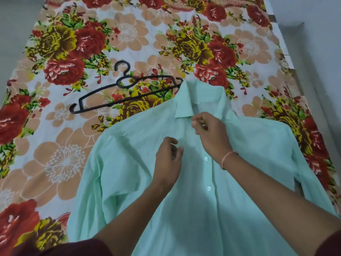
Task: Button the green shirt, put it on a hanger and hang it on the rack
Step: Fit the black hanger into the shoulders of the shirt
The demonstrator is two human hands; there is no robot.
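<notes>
A pale green shirt [212, 200] lies flat, front side up, on the flowered bedsheet, collar pointing away from me. Two white buttons show on its placket below my right wrist. My right hand [208, 133] sits just under the collar, fingers curled and pinching the fabric at the top of the placket. Lower and to the left, my left hand [168, 159] has its fingers curled at the placket edge; whether it pinches cloth is hard to see. A black plastic hanger [127, 89] lies on the sheet up and left of the collar, one end tucked under it.
The flowered bedsheet [73, 52] covers a bed that fills most of the view. A grey wall and floor [317, 43] run along the right side, and a grey strip shows at the far left. No rack is in view.
</notes>
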